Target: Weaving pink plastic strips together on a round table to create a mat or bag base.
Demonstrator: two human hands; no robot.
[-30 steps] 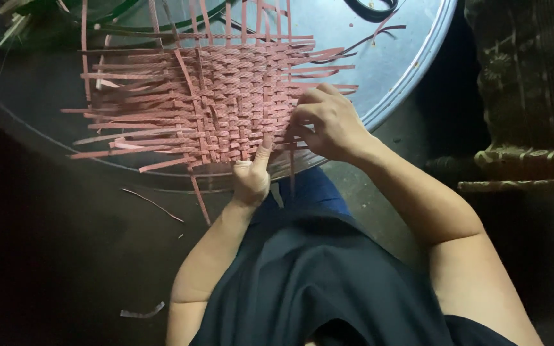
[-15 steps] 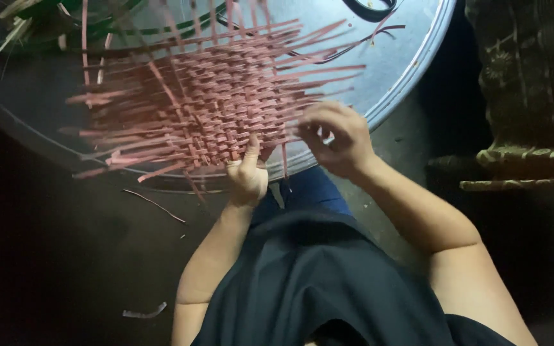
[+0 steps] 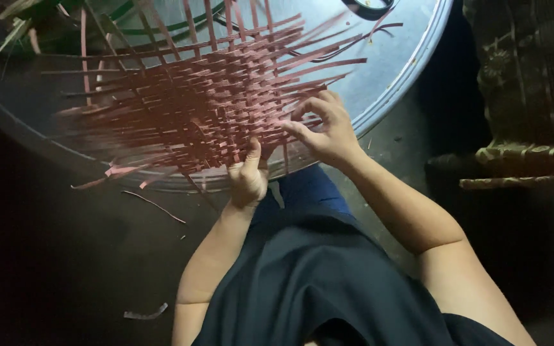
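A flat woven mat of pink strips (image 3: 200, 102) lies on a round grey metal tray (image 3: 392, 70), loose strip ends sticking out on all sides. My left hand (image 3: 248, 176) grips the mat's near edge, thumb on top of the weave. To its right, my right hand (image 3: 325, 128) pinches the strips at the mat's near right corner with fingertips bent in. The mat is blurred on its left side.
Green strips (image 3: 40, 13) lie at the tray's far left. Loose pink scraps (image 3: 155, 205) and a pale strip piece (image 3: 145, 314) lie on the dark floor. A dark woven object (image 3: 527, 83) stands at the right. My dark clothing (image 3: 328, 282) fills the bottom.
The mat has turned on the tray, its near edge swinging left, while both hands stayed on its near edge and shifted slightly with it.
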